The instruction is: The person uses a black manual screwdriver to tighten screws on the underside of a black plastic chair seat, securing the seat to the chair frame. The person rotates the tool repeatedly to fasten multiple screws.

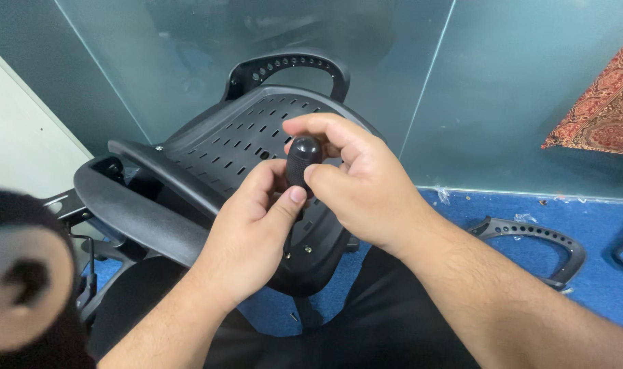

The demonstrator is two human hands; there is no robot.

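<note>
small black knob [302,158] — rounded, ribbed, upright — just above the perforated black chair shell [236,137].

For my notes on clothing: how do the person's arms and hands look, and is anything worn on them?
Both forearms are bare up to the picture's edge, with no sleeves showing. The left hand and the right hand wear no gloves, and no rings, watch or bracelet can be seen. The forearms have some hair.
</note>
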